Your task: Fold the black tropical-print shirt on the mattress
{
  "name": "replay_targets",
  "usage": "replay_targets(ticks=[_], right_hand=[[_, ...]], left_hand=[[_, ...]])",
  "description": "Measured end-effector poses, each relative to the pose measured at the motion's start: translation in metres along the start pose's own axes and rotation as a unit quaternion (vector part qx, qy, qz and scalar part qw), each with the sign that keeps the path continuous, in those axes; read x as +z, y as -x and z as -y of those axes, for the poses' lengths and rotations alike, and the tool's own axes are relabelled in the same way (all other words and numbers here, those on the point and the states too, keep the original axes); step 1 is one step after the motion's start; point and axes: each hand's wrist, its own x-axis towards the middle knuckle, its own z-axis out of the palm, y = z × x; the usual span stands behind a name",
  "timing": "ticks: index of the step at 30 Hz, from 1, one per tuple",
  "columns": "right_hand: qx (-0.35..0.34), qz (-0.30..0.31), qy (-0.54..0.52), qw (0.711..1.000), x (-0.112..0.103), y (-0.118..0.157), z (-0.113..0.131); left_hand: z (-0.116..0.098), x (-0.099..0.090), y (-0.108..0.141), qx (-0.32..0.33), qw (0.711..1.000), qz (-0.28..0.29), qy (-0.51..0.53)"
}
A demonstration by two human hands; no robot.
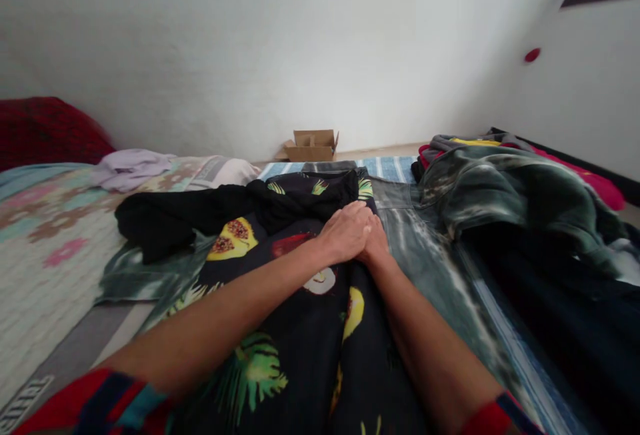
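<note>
A black garment printed with fruit and leaves [300,328] lies spread out in front of me. My left hand [347,230] and my right hand [377,238] meet at its right upper part, the left partly over the right. Fingers of both are bent against the cloth, and what they grip, if anything, is hidden. Plain black cloth [200,212] lies bunched across the print and reaches out to the left. Beneath is a grey-green mottled denim garment [420,255], showing on both sides.
A heap of clothes [505,182] lies at the right, with dark cloth [540,308] nearer. An open cardboard box [311,148] stands by the wall. A lilac cloth [131,168] and a red textile [47,132] lie at the left on the patterned bedding [45,275].
</note>
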Motion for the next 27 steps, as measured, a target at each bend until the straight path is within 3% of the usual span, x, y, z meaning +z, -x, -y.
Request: replay_targets(ticks=[2,5,9,13,16,19,24,25,27], right_hand=[[0.013,0.007,0.01,1.0,-0.002,0.001,0.0],[0.021,0.013,0.016,1.0,-0.005,0.001,0.002],[0.015,0.032,0.013,0.999,-0.012,0.001,0.004],[-0.002,0.074,-0.012,0.997,-0.02,0.006,0.005],[-0.014,0.102,-0.045,0.994,-0.028,0.014,0.007],[-0.028,0.114,-0.084,0.989,-0.037,0.026,0.008],[-0.043,0.092,-0.143,0.985,-0.045,0.044,0.007],[-0.044,0.084,-0.154,0.984,-0.047,0.046,0.006],[-0.042,0.068,-0.172,0.982,-0.049,0.049,0.002]], left_hand=[[-0.024,0.0,0.051,-0.017,1.0,0.012,0.011],[-0.056,0.005,0.117,-0.059,0.994,0.077,0.051],[-0.078,0.009,0.165,-0.091,0.986,0.082,0.114],[-0.079,0.008,0.176,-0.112,0.971,0.006,0.211],[-0.079,0.011,0.173,-0.158,0.941,-0.042,0.297],[-0.08,0.015,0.166,-0.257,0.877,-0.04,0.403],[-0.084,0.02,0.165,-0.319,0.713,-0.042,0.623],[-0.084,0.021,0.166,-0.326,0.702,-0.053,0.631],[-0.083,0.02,0.17,-0.347,0.713,-0.08,0.605]])
